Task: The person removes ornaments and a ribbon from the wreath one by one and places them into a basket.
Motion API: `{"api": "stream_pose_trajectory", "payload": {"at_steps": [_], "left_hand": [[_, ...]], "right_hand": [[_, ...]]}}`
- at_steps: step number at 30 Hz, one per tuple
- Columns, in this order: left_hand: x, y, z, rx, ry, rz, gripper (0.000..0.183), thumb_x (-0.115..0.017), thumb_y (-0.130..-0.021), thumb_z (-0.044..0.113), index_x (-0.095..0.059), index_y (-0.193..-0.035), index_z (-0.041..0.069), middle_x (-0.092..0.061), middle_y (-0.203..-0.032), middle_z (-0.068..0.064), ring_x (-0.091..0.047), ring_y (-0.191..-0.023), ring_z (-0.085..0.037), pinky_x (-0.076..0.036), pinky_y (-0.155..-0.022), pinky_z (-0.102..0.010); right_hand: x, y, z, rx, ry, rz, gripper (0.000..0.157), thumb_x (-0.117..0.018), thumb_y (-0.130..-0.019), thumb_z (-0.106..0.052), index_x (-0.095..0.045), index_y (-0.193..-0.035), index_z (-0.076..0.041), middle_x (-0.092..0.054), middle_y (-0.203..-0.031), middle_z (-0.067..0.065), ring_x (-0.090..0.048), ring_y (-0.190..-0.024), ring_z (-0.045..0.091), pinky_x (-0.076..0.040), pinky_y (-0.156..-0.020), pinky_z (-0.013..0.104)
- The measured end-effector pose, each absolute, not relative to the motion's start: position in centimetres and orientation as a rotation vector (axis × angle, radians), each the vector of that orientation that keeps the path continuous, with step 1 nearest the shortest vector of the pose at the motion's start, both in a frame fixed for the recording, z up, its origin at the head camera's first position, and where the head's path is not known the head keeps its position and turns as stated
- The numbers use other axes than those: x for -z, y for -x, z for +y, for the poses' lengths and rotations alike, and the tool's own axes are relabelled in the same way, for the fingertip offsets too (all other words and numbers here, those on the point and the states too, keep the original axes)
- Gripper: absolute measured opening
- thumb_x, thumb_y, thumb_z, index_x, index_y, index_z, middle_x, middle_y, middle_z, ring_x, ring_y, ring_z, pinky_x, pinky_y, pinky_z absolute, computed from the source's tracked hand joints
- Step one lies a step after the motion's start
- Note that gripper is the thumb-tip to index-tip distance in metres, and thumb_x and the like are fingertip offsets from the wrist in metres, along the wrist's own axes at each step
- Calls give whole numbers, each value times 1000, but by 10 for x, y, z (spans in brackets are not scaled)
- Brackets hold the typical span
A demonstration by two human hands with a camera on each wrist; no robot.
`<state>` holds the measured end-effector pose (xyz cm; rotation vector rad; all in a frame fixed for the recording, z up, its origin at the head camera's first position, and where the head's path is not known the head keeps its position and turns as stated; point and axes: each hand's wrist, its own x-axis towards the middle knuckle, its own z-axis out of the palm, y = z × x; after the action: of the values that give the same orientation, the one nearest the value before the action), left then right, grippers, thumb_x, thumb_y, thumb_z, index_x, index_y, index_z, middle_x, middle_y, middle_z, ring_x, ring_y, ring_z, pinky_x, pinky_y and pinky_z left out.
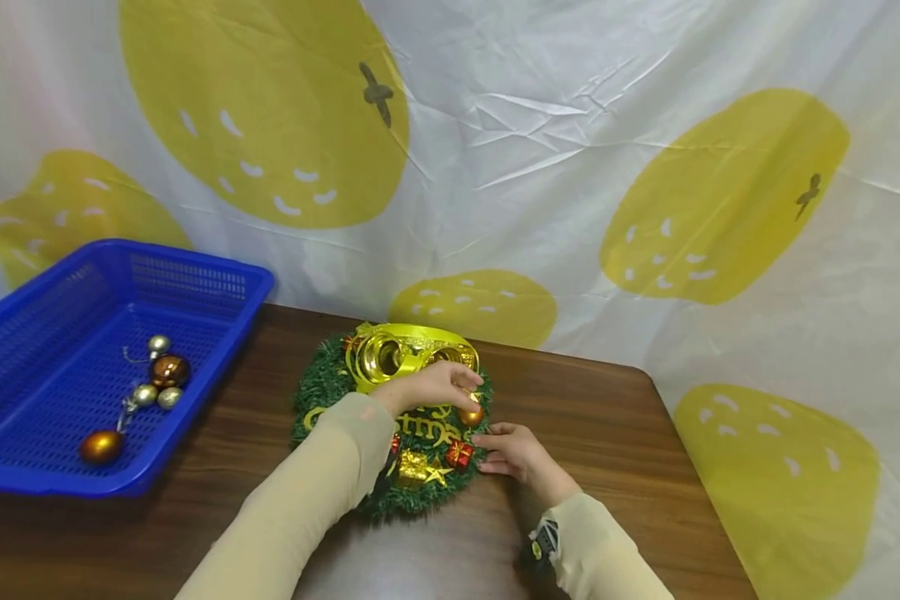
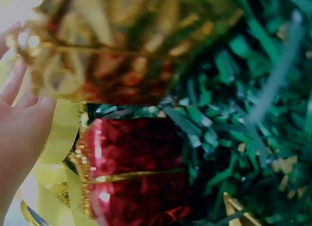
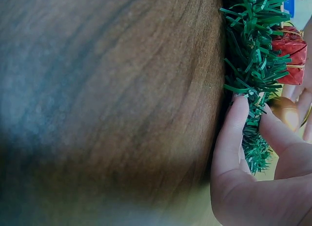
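Observation:
A green tinsel Christmas wreath (image 1: 326, 379) lies on the table, with gold lettering, gift-box ornaments and gold bells (image 1: 381, 357) under a yellow ribbon. Reaching across it, my left hand (image 1: 437, 386) holds an orange Christmas ball (image 1: 471, 414) at the wreath's right side; part of this grip is hidden. My right hand (image 1: 521, 454) pinches the wreath's right edge between thumb and fingers, as the right wrist view shows. Close to it sits a small red gift box (image 1: 460, 454). A gold gift box (image 1: 414, 468) and a gold star (image 1: 438, 476) lie lower on the wreath.
On the left stands a blue plastic basket (image 1: 228, 350). In it lie a brown ball (image 1: 170, 371), an orange ball (image 1: 102, 447) and several small pale-gold balls. The brown wooden table (image 1: 592, 408) ends at a lemon-printed white curtain (image 1: 540, 167).

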<state>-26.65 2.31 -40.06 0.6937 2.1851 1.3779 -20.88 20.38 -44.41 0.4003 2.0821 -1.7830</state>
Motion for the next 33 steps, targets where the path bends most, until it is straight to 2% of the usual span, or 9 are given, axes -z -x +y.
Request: {"api": "stream_pose_trajectory", "payload": {"at_steps": [2,9,14,18,27,33], "left_hand": [[403,266,23,-1366,-708,2180,49,-67,-85,17,-52,-131,5,-54,-131,-14,-51,-120,-28,-45,-98,-41],[409,265,29,-1302,-745,2194,47,-69,-81,5,-55,-126,0,-56,-130,-15,-51,-121,-29,-47,-96,-37],[411,263,36,-1218,-780,2262,44,-70,-76,-2,-60,-118,-1,-62,-119,-14,-59,-101,-21,-52,-81,-28],[410,261,39,-1199,-777,2276,42,-71,-75,-2,-61,-116,0,-63,-114,-12,-59,-90,-15,-51,-75,-24],[400,262,31,-1195,-770,2312,41,-71,-80,6,-61,-119,4,-61,-120,-10,-58,-101,-18,-51,-82,-29],[390,262,27,-1212,-813,2313,43,-71,-81,8,-60,-122,3,-62,-119,-9,-58,-104,-20,-50,-86,-30]], "right_hand": [[444,209,204,1785,-406,2082,48,-61,-88,-2,-37,-126,12,-58,-76,2,-53,-53,9,-55,-55,23],[443,210,205,1766,-411,2084,55,-61,-88,-4,-33,-133,13,-56,-78,2,-54,-53,9,-56,-56,23],[443,209,205,1763,-403,2077,52,-61,-88,-4,-35,-131,13,-54,-73,2,-53,-51,8,-55,-55,22],[444,210,206,1774,-402,2065,47,-60,-89,-3,-37,-128,11,-55,-77,2,-52,-51,8,-55,-55,21],[444,210,204,1783,-400,2070,47,-61,-88,-2,-38,-126,11,-56,-76,1,-53,-52,9,-55,-55,22],[445,210,205,1786,-401,2073,47,-61,-88,-3,-37,-126,11,-55,-74,2,-52,-51,8,-55,-55,22]]}}
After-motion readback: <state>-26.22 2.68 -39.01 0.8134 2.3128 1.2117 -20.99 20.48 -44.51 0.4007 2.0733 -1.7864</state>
